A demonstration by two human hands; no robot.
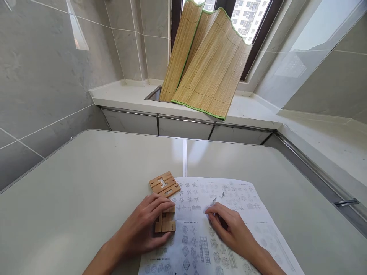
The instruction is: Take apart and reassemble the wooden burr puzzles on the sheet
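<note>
My left hand [147, 225] is wrapped around a cluster of notched wooden puzzle blocks [165, 223], fingers over the far side and thumb along the near side. The blocks sit at the left edge of a large printed paper sheet [200, 214]. Just beyond the fingertips lie flat wooden puzzle pieces [164, 183] side by side, with slots cut in them and small dark marks on top. My right hand [229, 227] rests on the sheet with its fingers curled in and thumb near the index finger; nothing shows in it. Small line drawings cover the paper.
A pale table [86, 191] with a central seam spreads under everything. Past its far edge runs a white counter [120, 93] with a sink [155, 93]. A folded bamboo mat [212, 65] leans there against the window. Grey tiled walls [57, 57] stand on both sides.
</note>
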